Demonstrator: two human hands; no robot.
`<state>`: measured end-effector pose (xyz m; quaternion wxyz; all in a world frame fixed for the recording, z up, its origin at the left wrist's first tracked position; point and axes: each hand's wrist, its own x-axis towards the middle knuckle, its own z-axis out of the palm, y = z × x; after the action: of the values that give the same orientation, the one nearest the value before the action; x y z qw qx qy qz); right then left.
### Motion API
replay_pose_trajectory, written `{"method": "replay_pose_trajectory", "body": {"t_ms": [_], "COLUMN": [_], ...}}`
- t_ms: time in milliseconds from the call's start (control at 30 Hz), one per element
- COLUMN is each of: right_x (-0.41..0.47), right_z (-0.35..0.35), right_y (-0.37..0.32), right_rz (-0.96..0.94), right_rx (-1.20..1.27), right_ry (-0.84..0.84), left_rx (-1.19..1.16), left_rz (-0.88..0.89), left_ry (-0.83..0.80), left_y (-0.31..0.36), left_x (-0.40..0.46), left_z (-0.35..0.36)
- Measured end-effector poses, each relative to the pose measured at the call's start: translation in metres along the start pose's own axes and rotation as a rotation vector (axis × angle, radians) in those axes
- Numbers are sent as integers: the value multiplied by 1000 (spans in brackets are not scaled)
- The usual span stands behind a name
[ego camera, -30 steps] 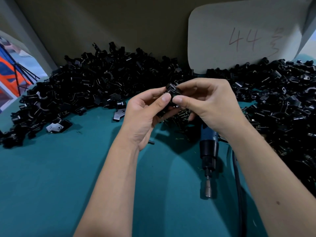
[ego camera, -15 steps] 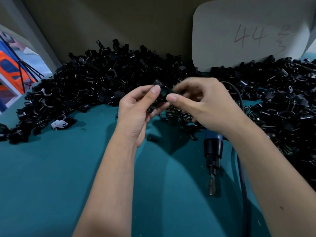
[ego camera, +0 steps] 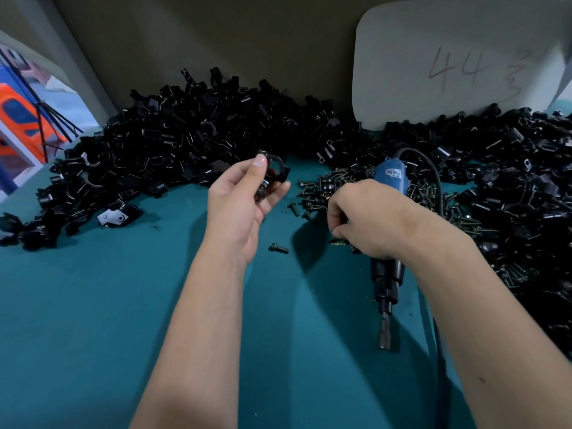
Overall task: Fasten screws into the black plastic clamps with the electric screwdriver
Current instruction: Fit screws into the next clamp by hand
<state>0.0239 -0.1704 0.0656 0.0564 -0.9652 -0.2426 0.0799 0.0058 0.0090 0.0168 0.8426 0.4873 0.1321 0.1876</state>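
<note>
The left hand (ego camera: 244,196) pinched a clamp (ego camera: 272,173); the right hand (ego camera: 365,221), fingers curled, gripped the electric screwdriver (ego camera: 387,274) lying lengthwise toward the surface's near edge.

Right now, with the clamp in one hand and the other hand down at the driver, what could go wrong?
1. The left hand pinches the clamp lightly; it may slip.
2. The right hand reaches over the electric screwdriver beside the loose screws; it may scatter them.
3. A stray screw could roll away.
</note>
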Motion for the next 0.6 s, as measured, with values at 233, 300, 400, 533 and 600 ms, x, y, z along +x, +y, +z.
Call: {"method": "replay_pose_trajectory", "body": {"t_ms": [233,300,400,533,600], "right_x": [0,3,5,6,7], "right_z": [9,6,0,-2,-1], "right_y": [-9,-2,12,24,23], "right_rz": [37,37,54,45,31], "right_rx": [-90,4,364,898,1083], "right_ry": [15,41,178,475,500], "left_rx": [-28,-14,93,215,232], "left_rz": [1,-5,-10,-20,-18], "left_ry": [15,-3,-107,-271,-311], "left_y": [3,2,-2,-8,-11], "left_x": [1,0,-2,-6,-9], "left_z": [-4,-2,2,12,18]}}
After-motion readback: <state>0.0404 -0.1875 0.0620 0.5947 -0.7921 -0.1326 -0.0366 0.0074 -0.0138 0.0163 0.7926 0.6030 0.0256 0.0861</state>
